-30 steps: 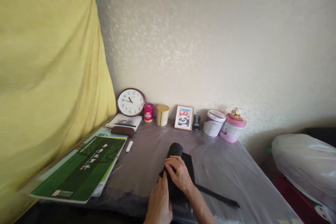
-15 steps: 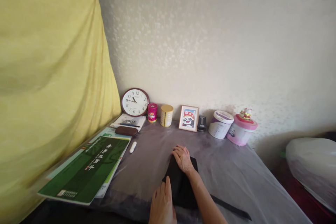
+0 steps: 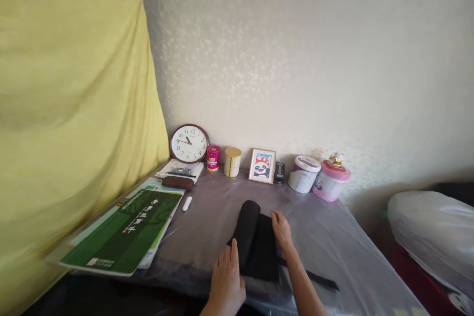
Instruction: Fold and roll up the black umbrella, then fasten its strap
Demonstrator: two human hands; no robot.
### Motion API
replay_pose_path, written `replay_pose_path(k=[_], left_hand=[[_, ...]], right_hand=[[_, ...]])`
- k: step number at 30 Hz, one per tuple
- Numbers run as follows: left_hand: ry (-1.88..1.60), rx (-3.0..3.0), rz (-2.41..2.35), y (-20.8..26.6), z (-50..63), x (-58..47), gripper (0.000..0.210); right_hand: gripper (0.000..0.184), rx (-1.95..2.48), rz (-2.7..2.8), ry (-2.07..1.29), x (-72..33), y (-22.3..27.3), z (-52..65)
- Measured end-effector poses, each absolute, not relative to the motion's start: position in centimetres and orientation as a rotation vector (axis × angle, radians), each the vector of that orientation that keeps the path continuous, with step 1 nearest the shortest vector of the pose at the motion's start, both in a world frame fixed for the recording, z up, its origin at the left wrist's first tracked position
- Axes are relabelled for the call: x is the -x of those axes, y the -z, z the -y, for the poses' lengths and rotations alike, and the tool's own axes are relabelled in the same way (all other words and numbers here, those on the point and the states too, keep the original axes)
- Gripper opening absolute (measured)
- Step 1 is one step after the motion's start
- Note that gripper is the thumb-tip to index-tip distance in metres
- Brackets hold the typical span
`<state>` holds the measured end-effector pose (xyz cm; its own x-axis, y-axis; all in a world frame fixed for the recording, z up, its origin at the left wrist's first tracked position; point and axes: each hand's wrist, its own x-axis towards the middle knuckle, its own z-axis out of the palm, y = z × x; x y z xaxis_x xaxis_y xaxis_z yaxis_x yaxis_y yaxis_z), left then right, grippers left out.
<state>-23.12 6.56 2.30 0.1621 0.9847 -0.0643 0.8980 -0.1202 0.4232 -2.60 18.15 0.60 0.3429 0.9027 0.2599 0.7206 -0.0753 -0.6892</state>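
Note:
A piece of black cloth (image 3: 263, 252) lies on the covered table in front of me, its left part folded over into a thick rounded roll (image 3: 247, 227). From under its right side a black strap (image 3: 321, 279) runs out across the table. My left hand (image 3: 227, 274) is closed at the lower left of the roll, index finger stretched along it and the thumb mostly hidden. At the upper right edge of the cloth, my right hand (image 3: 282, 229) has its fingers bent and pinched on the border.
Green books (image 3: 129, 232), a brown case (image 3: 177, 182) and a small white object (image 3: 187, 203) are on the left. Along the wall stand a clock (image 3: 190, 143), a pink tin (image 3: 213, 158), a yellow-lidded can (image 3: 232, 162), a panda picture frame (image 3: 262, 165) and two tubs (image 3: 304, 174).
My right hand has moved from the top of the cloth to its right edge. The cloth's left part now stands up as a rounded roll. My left hand stays at the lower left.

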Motion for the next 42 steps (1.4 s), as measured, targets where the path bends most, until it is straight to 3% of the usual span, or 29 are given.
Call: replay_pose_path(k=[8, 15, 27, 42], left_hand=[[-0.435, -2.073, -1.784, -2.0, -6.4, 23.4, 0.077], [-0.403, -2.126, -1.742, -2.3, -6.5, 23.7, 0.075], [-0.354, -2.139, -1.75, -2.0, -6.7, 23.9, 0.072], [-0.402, -2.169, -1.721, -1.0, -6.9, 24.5, 0.068]], right_hand=[[0.035, 1.822, 1.163, -0.823, 1.9, 0.0, -12.2], [0.038, 1.854, 1.303, -0.595, 3.7, -0.7, -11.3], [0.038, 1.655, 1.312, -0.688, 8.6, -2.9, -14.2], [0.036, 1.98, 1.631, -0.435, 13.7, -4.4, -14.3]])
